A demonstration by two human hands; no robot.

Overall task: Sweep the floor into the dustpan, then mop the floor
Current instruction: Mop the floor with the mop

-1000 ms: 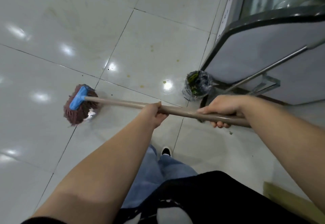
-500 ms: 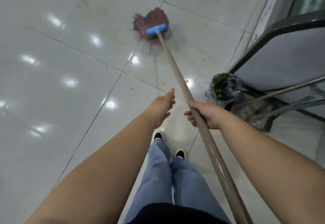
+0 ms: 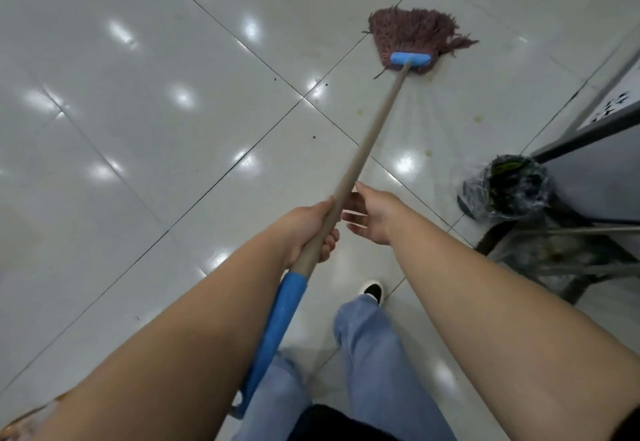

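Note:
A mop with a reddish-brown string head (image 3: 414, 37) and a blue clamp lies on the white tiled floor (image 3: 145, 122) ahead of me, upper right. Its tan handle (image 3: 374, 125) slants down toward me and ends in a blue grip below my left hand. My left hand (image 3: 306, 231) grips the handle just above that blue grip. My right hand (image 3: 370, 213) hovers beside the handle with fingers spread, holding nothing. Faint wet streaks and yellowish spots mark the tile near the mop head.
A small bin lined with a clear bag (image 3: 509, 184) stands at the right, beside a grey panel with a dark frame (image 3: 595, 163) and metal bars. My legs in blue jeans and one shoe (image 3: 372, 290) show below. Small dark specks dot the tiles.
The handle passed from my right hand to my left: the left now grips it low, the right has let go. The mop head moved right.

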